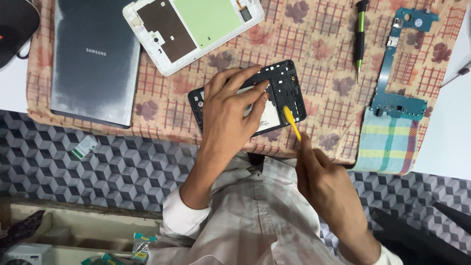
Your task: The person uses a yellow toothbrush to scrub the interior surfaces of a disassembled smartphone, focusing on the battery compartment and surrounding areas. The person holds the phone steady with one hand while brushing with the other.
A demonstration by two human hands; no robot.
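Observation:
My left hand [230,110] lies flat on a black tablet frame [284,78] with a white battery in it, pinning it to the cloth; the fingers spread over its middle. My right hand [321,179] is closed around a thin yellow pry tool [291,121], whose tip touches the frame's lower right edge. The hand hides much of the frame's left half.
A grey tablet back cover [95,59] lies at the left, a white tablet housing [191,27] at the top. A green-and-black screwdriver [360,34] and a blue-green circuit board [400,64] lie at the right on the patterned cloth [319,49]. A checked cloth [387,147] hangs at the table's edge.

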